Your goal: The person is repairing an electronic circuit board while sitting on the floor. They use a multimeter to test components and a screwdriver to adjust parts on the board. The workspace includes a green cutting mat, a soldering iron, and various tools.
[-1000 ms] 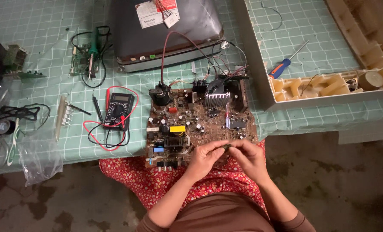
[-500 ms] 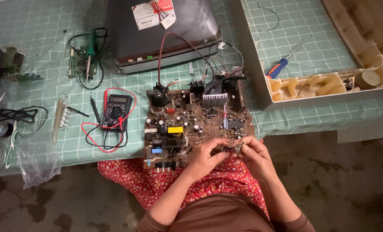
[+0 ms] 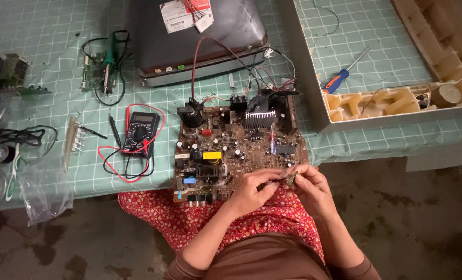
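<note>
Nearest, over the red flowered cloth [image 3: 200,218], the left hand [image 3: 251,187] and the right hand [image 3: 309,187] meet at the near right corner of the brown circuit board [image 3: 236,150]. Both pinch one small component [image 3: 291,179] between fingertips, held just above that corner. Left of the board lies a black multimeter [image 3: 140,134] with red and black leads. Beyond the board stands a dark picture tube [image 3: 200,39], wired to it. Far right of the board, a blue and orange screwdriver [image 3: 340,79] lies in a beige casing [image 3: 397,116]
</note>
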